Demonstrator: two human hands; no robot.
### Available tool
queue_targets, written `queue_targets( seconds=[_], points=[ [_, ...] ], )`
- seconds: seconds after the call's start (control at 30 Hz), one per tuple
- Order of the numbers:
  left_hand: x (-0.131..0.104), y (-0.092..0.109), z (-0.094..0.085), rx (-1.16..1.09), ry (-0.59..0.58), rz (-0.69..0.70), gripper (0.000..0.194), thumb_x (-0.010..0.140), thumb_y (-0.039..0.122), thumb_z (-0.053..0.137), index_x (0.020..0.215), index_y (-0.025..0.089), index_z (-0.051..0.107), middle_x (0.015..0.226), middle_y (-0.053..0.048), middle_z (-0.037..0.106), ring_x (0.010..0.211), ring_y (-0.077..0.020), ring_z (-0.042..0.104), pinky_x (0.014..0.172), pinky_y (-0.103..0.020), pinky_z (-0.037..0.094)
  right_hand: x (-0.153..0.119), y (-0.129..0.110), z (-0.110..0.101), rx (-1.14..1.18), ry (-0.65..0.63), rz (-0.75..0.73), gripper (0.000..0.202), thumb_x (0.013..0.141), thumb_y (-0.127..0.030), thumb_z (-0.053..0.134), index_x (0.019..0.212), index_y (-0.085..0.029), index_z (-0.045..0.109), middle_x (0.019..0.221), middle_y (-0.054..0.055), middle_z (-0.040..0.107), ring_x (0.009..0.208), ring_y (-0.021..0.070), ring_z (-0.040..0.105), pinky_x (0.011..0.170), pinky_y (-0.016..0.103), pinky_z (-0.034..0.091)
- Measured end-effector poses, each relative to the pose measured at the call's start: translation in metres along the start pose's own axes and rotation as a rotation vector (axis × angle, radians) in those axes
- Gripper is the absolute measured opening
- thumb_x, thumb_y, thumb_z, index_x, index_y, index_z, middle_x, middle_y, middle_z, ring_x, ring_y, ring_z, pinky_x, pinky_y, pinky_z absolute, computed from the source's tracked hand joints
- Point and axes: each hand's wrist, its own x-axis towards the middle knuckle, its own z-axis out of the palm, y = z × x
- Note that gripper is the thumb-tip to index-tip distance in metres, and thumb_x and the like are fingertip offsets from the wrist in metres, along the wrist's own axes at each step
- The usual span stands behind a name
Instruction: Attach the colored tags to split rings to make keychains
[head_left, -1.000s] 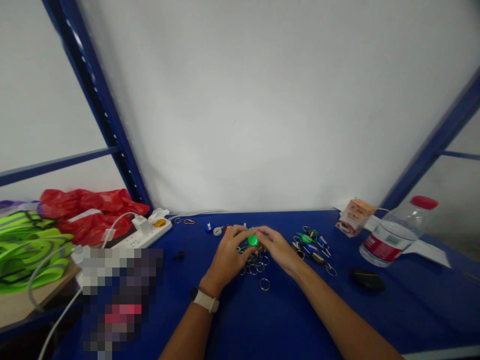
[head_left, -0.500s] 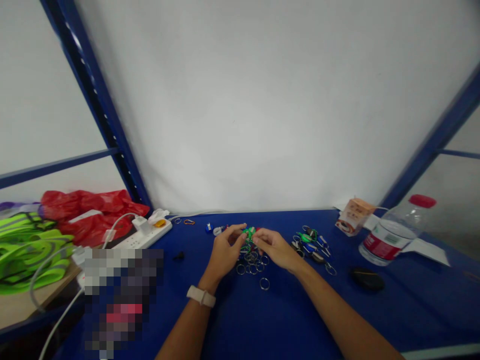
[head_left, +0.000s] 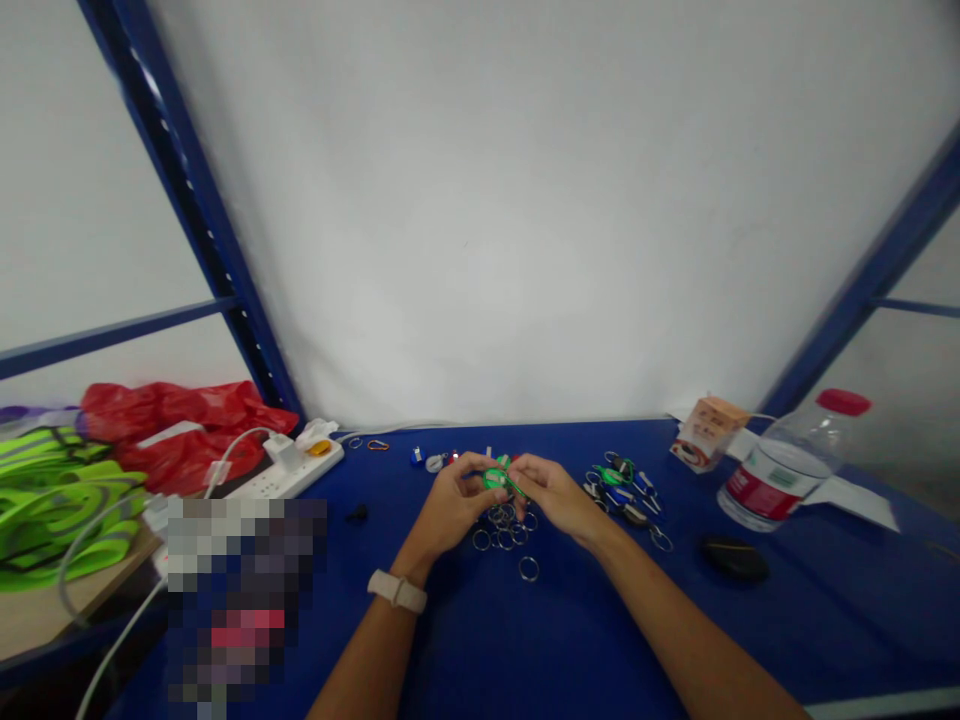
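Note:
Between my hands is a green key reel (head_left: 493, 480), round and with a pale clip on its face. My left hand (head_left: 454, 505) is closed on it, thumb and fingers at its rim. My right hand (head_left: 555, 497) pinches a thin green piece at the reel's right side; fingertips hide part of it. Below my fingers lies a cluster of metal split rings (head_left: 504, 538), with one ring (head_left: 529, 569) lying apart toward me. Just behind my left hand are a blue reel (head_left: 418, 457) and a white reel (head_left: 435, 463). More green and red pieces behind the fingers are partly hidden.
Right of my hands sits a pile of green, blue and black key reels (head_left: 622, 490) with rings. Beyond are a black mouse-like object (head_left: 733, 558), a water bottle (head_left: 780, 470) and a small carton (head_left: 709, 435). Leftward lie a power strip (head_left: 281, 478) and an orange carabiner (head_left: 378, 445).
The green reel now shows more plainly between my hands, its round face turned into view. My left hand has shifted slightly, and my right fingers pinch a thin green piece at its side.

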Motion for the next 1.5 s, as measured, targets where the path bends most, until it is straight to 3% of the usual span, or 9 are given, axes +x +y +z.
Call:
queue_targets(
  seconds=[0.2,0.37,0.53,0.63,0.73,1.03,1.2,1.3,1.5],
  points=[
    [0.000,0.003,0.001,0.019,0.024,0.032,0.051,0.070,0.023,0.079,0.116,0.016,0.058,0.099,-0.007,0.070,0.084,-0.0171,0.069,0.078,-0.030,0.054,0.000,0.000,-0.003,0.040,0.023,-0.012,0.043,0.075,-0.057,0.069,0.088,-0.017,0.057,0.064,-0.003,0.060,0.048,0.0107,0.054,0.051,0.024,0.042],
    [-0.001,0.002,0.001,0.017,-0.046,0.018,0.038,0.073,0.026,0.077,0.107,0.013,0.065,0.095,-0.008,0.073,0.086,-0.0188,0.069,0.083,-0.032,0.053,0.000,-0.002,-0.005,0.021,0.030,-0.022,0.041,0.075,-0.054,0.070,0.086,-0.016,0.059,0.061,-0.003,0.058,0.051,0.0106,0.053,0.054,0.025,0.042],
    [-0.002,0.013,-0.008,0.029,0.169,0.052,0.041,0.071,0.028,0.078,0.107,0.013,0.065,0.088,-0.005,0.073,0.079,-0.0164,0.069,0.079,-0.029,0.053,0.005,0.004,-0.031,-0.096,0.228,-0.050,0.039,0.079,-0.054,0.064,0.087,-0.015,0.061,0.057,-0.003,0.056,0.052,0.0109,0.051,0.057,0.025,0.039],
    [-0.001,0.020,-0.014,0.016,0.283,0.104,0.045,0.073,0.033,0.077,0.112,0.013,0.065,0.091,-0.006,0.073,0.080,-0.0164,0.069,0.082,-0.030,0.054,0.008,0.013,-0.053,-0.238,0.384,-0.037,0.037,0.079,-0.051,0.060,0.087,-0.015,0.061,0.058,-0.002,0.057,0.051,0.0125,0.052,0.054,0.025,0.038],
    [-0.001,0.020,-0.014,-0.001,0.297,0.102,0.048,0.074,0.037,0.075,0.113,0.012,0.065,0.094,-0.008,0.072,0.083,-0.0178,0.069,0.084,-0.033,0.054,0.008,0.019,-0.063,-0.463,0.364,0.022,0.027,0.083,-0.042,0.055,0.083,-0.016,0.062,0.063,0.001,0.062,0.056,0.0147,0.056,0.055,0.026,0.039],
    [0.001,0.009,-0.011,-0.003,0.252,0.082,0.047,0.077,0.041,0.072,0.114,0.012,0.064,0.094,-0.008,0.071,0.086,-0.0184,0.068,0.084,-0.033,0.055,-0.001,0.011,-0.050,-1.022,0.181,0.132,0.016,0.085,-0.020,0.055,0.078,-0.019,0.069,0.075,0.004,0.070,0.068,0.0160,0.060,0.063,0.026,0.036],
    [0.000,0.009,-0.009,0.009,0.249,0.052,0.047,0.076,0.042,0.073,0.111,0.012,0.065,0.091,-0.008,0.071,0.083,-0.0175,0.068,0.084,-0.032,0.055,-0.003,0.013,-0.044,-1.222,0.281,0.041,0.018,0.088,-0.026,0.054,0.082,-0.021,0.070,0.090,0.008,0.068,0.089,0.0243,0.058,0.077,0.034,0.036],
    [-0.001,0.011,-0.007,0.012,0.241,0.031,0.047,0.076,0.043,0.073,0.110,0.012,0.066,0.091,-0.008,0.072,0.082,-0.0176,0.068,0.084,-0.032,0.055,-0.003,0.009,-0.031,-1.105,0.339,-0.130,0.020,0.091,-0.030,0.052,0.085,-0.021,0.069,0.093,0.007,0.067,0.093,0.0237,0.056,0.083,0.036,0.036],
    [-0.002,0.014,-0.006,0.007,0.204,0.026,0.046,0.076,0.043,0.073,0.111,0.013,0.067,0.094,-0.010,0.073,0.085,-0.0186,0.069,0.085,-0.032,0.054,-0.003,0.002,-0.002,-0.623,0.183,-0.320,0.019,0.093,-0.032,0.051,0.098,-0.021,0.066,0.091,0.003,0.068,0.085,0.0174,0.061,0.083,0.031,0.042]
  ],
)
